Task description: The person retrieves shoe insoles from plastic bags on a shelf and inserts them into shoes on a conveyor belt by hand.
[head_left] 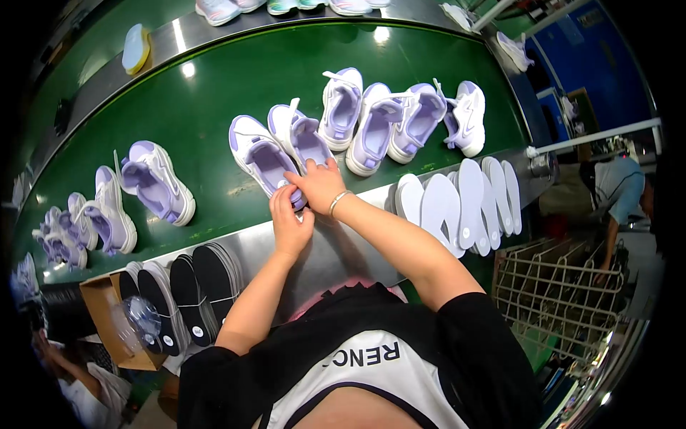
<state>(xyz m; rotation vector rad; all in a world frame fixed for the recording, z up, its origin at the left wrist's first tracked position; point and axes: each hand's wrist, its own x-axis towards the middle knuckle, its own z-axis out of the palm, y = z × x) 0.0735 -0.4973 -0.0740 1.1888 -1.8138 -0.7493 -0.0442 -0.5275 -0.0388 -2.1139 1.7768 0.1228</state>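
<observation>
A white and lavender sneaker (251, 140) lies on the green belt in front of me, its heel toward my body. My left hand (291, 225) is at that heel, its fingers closed against the collar. From the other side my right hand (323, 187) grips the same heel, thumb and fingertips close to the left fingers. A pale insole (271, 161) shows inside the shoe. Right beside it a second sneaker (309, 136) partly disappears behind my right hand. What lies under my fingertips is hidden.
More sneakers (371, 129) stand on the green belt (207, 93) at right and left (153, 184). White insoles (470, 204) line the metal edge at right; bundled black insoles (187, 289) stand at left by a cardboard box (100, 311). A wire rack (561, 293) and other people are at the sides.
</observation>
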